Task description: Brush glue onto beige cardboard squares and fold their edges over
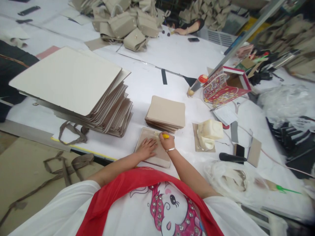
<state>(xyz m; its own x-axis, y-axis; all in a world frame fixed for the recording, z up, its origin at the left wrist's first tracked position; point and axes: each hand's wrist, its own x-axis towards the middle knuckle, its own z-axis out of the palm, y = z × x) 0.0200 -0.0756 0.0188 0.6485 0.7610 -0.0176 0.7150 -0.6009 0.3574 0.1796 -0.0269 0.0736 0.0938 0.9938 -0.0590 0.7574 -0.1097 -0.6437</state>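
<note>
A flat tan rectangular panel (157, 160) lies on the white table in front of me. My left hand (147, 149) rests flat on its left part, fingers spread. Near the panel's far edge, my right hand (167, 141) is closed round a slim yellow-handled tool (165, 136). The tool's pale tip points left, close to the panel; its exact kind is too small to tell. Just beyond the panel stands a short stack of similar tan pieces (167, 113).
A tall stack of large boards (69, 78) stands at left, with dark straps (73, 132) beside it. To the right are a cream tub (211, 129), a black-handled tool (231, 158) and a red patterned bag (225, 90). Across the table, a person's hand (180, 31) is near piled beige bags (128, 23).
</note>
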